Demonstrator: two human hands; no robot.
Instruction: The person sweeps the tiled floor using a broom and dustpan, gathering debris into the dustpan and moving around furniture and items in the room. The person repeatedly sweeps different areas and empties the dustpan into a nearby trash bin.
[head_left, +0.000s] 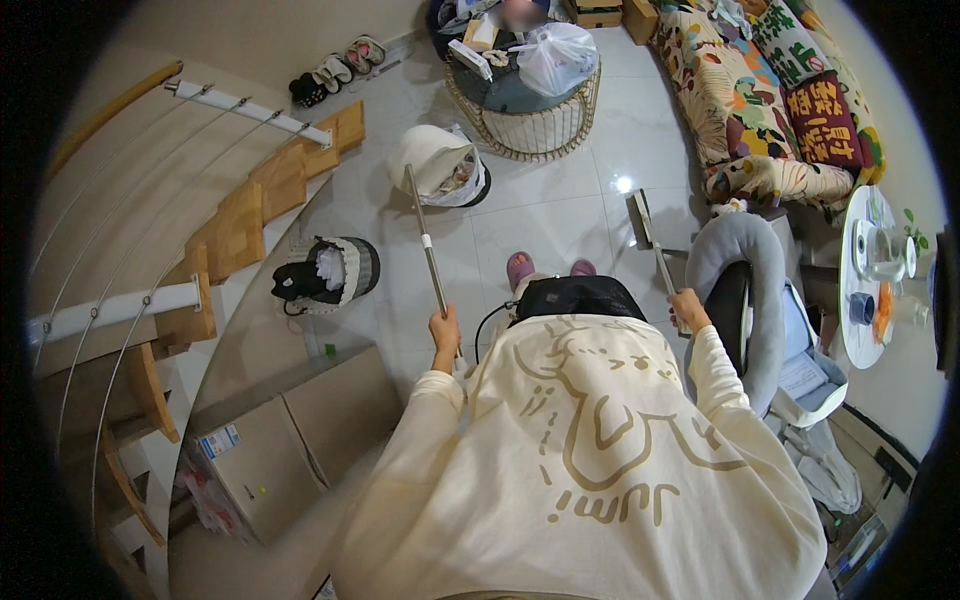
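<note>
My left hand (446, 335) is closed around a long metal pole (430, 259). The pole's far end shows in front of a white bin lid (426, 159) at the upper left; its near end is partly hidden by my sleeve. On the right, my right hand (688, 310) grips the light handle of a cleaning tool (660, 259) with a narrow flat head. That head rests near the tiled floor, left of the sofa. Between both hands are my pink slippers (519, 267) and a black cloth item (576, 298) at my waist.
A lined bin (469, 187) and a striped basket (362, 274) stand left. Ahead is a round wire-sided table (540, 124) bearing a plastic bag. A patterned sofa (724, 97), grey cushioned chair (769, 322) and white side table (855, 300) line the right. Cardboard boxes (330, 420) lie beside wooden stairs (281, 184).
</note>
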